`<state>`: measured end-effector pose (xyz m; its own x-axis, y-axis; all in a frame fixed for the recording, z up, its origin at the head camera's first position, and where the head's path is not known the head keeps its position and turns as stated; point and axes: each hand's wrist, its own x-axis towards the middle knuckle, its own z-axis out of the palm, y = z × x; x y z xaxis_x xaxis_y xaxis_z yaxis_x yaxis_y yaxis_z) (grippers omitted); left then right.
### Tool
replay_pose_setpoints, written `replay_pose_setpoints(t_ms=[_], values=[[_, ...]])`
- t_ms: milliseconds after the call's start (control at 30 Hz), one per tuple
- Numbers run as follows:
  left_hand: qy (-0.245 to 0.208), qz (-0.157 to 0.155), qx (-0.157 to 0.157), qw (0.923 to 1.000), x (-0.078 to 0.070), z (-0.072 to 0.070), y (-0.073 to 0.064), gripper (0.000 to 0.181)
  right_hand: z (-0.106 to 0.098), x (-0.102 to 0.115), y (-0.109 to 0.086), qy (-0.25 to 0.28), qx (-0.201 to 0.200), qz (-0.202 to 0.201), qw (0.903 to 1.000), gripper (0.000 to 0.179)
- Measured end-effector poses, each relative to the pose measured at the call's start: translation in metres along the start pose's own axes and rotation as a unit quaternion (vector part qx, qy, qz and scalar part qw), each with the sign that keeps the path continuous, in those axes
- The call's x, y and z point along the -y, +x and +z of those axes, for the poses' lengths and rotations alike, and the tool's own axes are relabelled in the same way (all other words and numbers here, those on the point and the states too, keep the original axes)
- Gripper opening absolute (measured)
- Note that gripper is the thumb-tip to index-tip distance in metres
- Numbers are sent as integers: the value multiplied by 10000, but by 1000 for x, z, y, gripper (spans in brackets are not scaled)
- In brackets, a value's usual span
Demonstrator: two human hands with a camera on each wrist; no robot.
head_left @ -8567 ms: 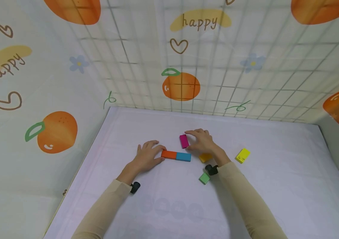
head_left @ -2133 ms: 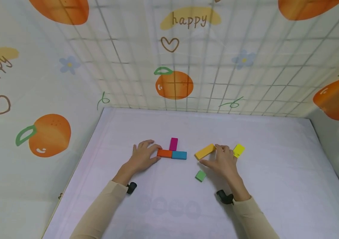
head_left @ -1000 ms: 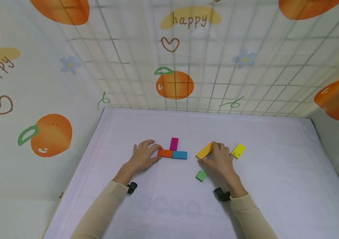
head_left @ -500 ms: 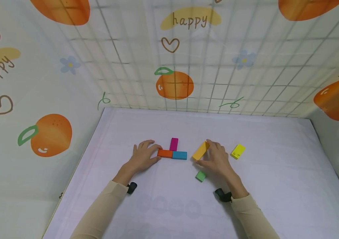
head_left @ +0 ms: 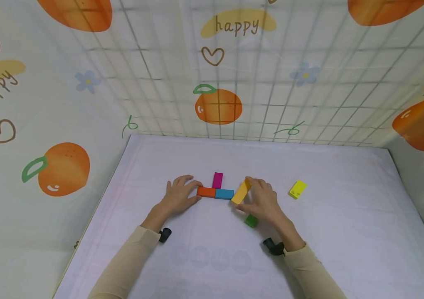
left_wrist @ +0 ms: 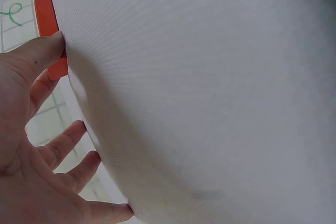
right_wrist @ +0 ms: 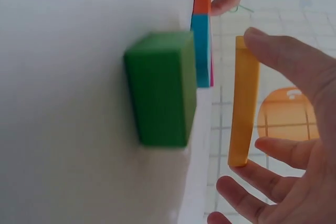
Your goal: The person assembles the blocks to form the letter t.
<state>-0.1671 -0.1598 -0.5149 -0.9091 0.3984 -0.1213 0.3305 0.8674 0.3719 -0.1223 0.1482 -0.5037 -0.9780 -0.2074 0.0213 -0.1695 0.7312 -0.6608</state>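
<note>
In the head view my left hand (head_left: 180, 197) holds the left end of an orange-red block (head_left: 206, 192) between thumb and index finger; the left wrist view shows the other fingertips on the table. A blue block (head_left: 225, 194) lies end to end with the orange-red one. Behind them a magenta block (head_left: 217, 180) stands out at a right angle near their joint. My right hand (head_left: 266, 200) pinches a long amber block (head_left: 241, 192) by its ends, thumb at one and a finger at the other. In the right wrist view that amber block (right_wrist: 244, 100) is raised off the table.
A green block (head_left: 251, 221) lies in front of my right hand, partly shaded by it. To the right is a bright yellow block (head_left: 297, 189). Behind the white table (head_left: 346, 207) hangs a printed cloth (head_left: 167, 83) with oranges on it.
The magenta block came to the orange-red and blue blocks earlier. My right hand then took the amber block, lifted it and moved it left toward the blue block's end. My left hand stays put.
</note>
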Motion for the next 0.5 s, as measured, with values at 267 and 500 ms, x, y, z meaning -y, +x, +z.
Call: replay_pose_setpoints(t_ms=[267, 500], values=[[41, -48, 55, 10000, 1, 1, 1, 40, 9, 14, 1, -157, 157, -273, 9994, 91], [79, -97, 61, 9999, 3, 3, 2, 41, 13, 22, 1, -92, 251, -405, 9988, 92]])
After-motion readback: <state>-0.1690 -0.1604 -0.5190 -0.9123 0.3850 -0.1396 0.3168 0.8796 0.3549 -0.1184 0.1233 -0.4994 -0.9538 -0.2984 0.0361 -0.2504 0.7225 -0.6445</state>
